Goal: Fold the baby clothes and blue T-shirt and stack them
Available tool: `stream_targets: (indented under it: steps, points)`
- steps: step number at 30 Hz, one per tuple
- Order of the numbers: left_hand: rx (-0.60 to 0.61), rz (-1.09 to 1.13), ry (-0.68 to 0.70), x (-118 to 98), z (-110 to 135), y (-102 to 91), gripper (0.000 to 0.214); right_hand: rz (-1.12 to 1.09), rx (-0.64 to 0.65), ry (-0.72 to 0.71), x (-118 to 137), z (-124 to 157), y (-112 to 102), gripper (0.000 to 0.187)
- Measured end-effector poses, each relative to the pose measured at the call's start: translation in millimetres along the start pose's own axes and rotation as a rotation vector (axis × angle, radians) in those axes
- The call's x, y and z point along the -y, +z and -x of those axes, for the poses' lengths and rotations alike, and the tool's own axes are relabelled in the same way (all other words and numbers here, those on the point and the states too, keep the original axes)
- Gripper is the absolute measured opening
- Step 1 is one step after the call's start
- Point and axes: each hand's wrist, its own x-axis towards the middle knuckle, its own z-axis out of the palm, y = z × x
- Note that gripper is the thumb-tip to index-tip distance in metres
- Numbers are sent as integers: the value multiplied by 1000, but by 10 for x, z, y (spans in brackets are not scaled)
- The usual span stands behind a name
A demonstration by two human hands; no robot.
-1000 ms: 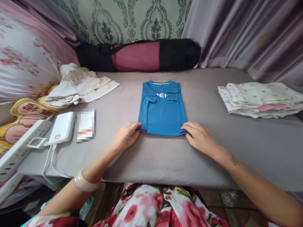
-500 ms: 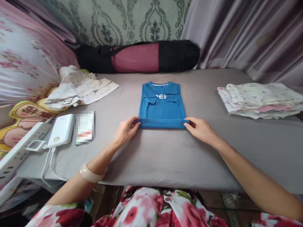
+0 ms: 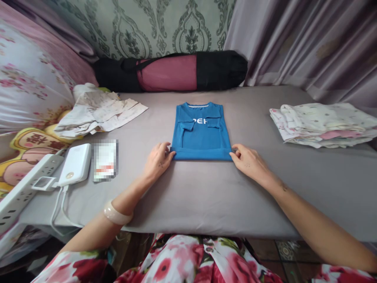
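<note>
A blue shirt with white letters lies folded into a narrow rectangle in the middle of the grey bed surface. Its bottom hem is turned up in a narrow band. My left hand pinches the left end of that band, fingers closed on the cloth. At the band's right end, my right hand grips the shirt the same way. Both forearms reach in from the near edge, and the left wrist wears a pale bangle.
A stack of folded pale printed clothes lies at the right. Crumpled light garments lie at the left. A white power bank, a small packet and a power strip sit near left. A black and pink roll bag lies along the back wall.
Both hands lifted the shirt's bottom hem and folded it away from me, so the shirt is shorter. The hands now rest slightly farther from the near edge.
</note>
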Motion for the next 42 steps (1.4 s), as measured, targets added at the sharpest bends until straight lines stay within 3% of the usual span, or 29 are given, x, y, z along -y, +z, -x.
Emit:
stream_targets:
  steps: [3, 6, 9, 12, 18, 24, 33, 39, 42]
  points:
    - [-54, -69, 146, -29, -33, -2, 44, 88, -91, -99, 95, -21, -13, 38]
    - [27, -127, 330, -159, -100, 14, 55, 136, -132, -318, 291, -59, 18, 49]
    - [141, -197, 502, -355, -102, 44, 61, 154, -36, -546, 494, -31, 93, 53]
    - [199, -247, 573, -515, 4, 66, 67, 154, 63, -639, 603, 71, 174, 56]
    - [258, -297, 496, -560, 226, 156, 70, 139, 119, -627, 614, 205, 268, 61]
    - [316, -322, 428, -529, 241, 272, 67, 117, 190, -578, 624, 190, 333, 62]
    - [345, -260, 413, -520, 209, 192, 65, 95, 222, -563, 645, 190, 243, 61]
    - [276, -259, 364, -409, 154, 144, 61, 136, 167, -502, 563, 171, 192, 57]
    - [298, -261, 336, -346, 130, 169, 61, 141, 190, -465, 520, 149, 214, 57]
